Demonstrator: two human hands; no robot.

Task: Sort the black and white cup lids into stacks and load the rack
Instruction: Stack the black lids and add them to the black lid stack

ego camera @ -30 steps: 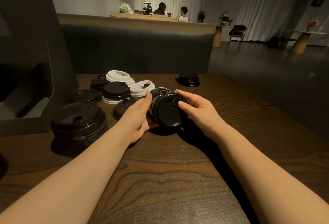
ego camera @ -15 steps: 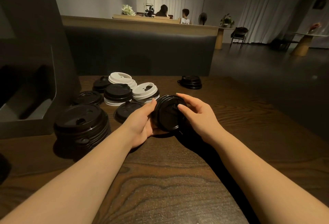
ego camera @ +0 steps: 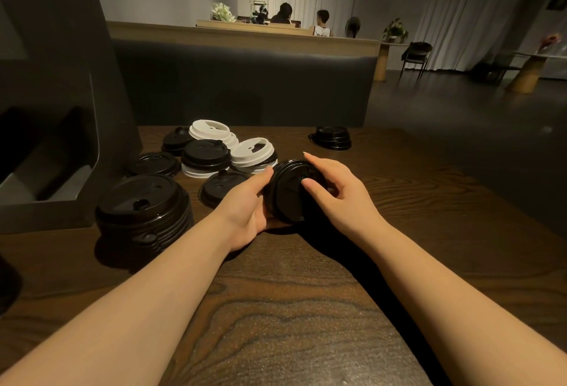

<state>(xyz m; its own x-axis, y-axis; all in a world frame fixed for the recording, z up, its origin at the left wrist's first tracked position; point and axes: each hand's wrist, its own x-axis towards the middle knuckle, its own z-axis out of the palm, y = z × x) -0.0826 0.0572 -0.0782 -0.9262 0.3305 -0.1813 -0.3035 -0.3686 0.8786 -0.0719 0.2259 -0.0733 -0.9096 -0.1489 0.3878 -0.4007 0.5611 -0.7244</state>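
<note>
The surface [ego camera: 291, 309] is dark wood, and at its far left stands the rack [ego camera: 46, 146], a grey box with an open slot. Near the rack, at the left, stands the tall black stack [ego camera: 142, 210]. Behind it, further away, lies the mixed pile [ego camera: 214, 155] of black and white lids, not yet sorted. A small black stack [ego camera: 333, 137] stands alone at the far right.

In the middle both hands hold the held lids [ego camera: 288, 190], a short black pack tilted on its edge, with the top face turned toward the camera. Its axis points near to far, not upright. The left hand [ego camera: 245, 204] cups it from the left and below, fingers curled round the rim. The right hand [ego camera: 340, 192] grips it from the right, thumb pressed on the face and fingers behind.

The tall stack lies to the left of the hands and a little nearer, so the left hand is closer to it. I judge the pack must be turned flat before it goes there.
</note>
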